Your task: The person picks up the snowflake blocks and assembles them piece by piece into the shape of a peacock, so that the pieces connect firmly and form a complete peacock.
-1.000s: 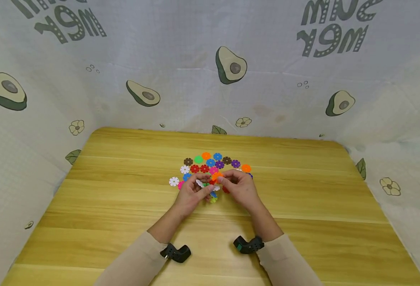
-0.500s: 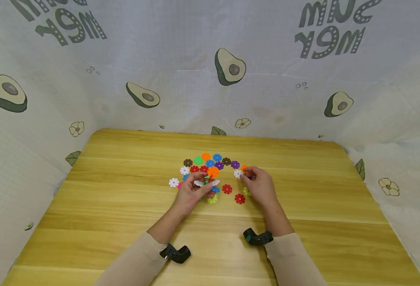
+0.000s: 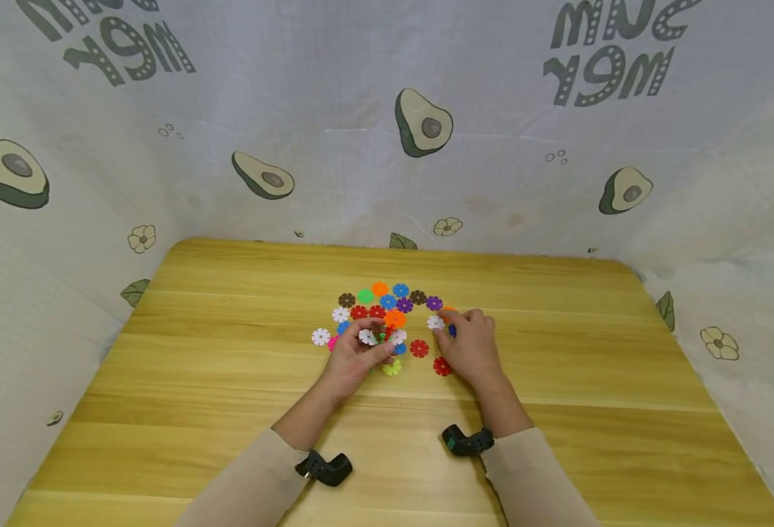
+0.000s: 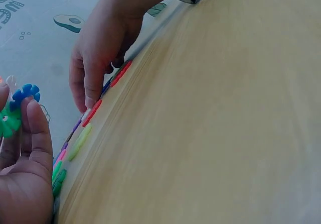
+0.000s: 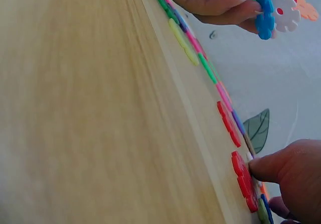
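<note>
My left hand (image 3: 354,360) grips a joined cluster of slotted plastic snowflake discs. In it show an orange disc (image 3: 395,318) on top, a white disc (image 3: 367,337) on the left side, a blue disc (image 5: 265,16) and a green disc (image 4: 10,122). Over to the right, my right hand (image 3: 474,348) reaches down to the table, thumb and forefinger pinching a loose white snowflake disc (image 3: 435,322) at its edge. Its other fingers cover part of a dark blue disc (image 3: 452,330) and an orange one.
Loose snowflake discs lie flat around the hands, including a red disc (image 3: 419,348), a yellow disc (image 3: 392,367) and a purple disc (image 3: 434,302). They rest on a wooden table (image 3: 558,366). An avocado-print cloth (image 3: 334,95) hangs behind and at the sides.
My right hand let go of the orange disc on the cluster and moved right and down to the loose white disc, which shifted slightly left. My left hand stays put, the cluster turning a little.
</note>
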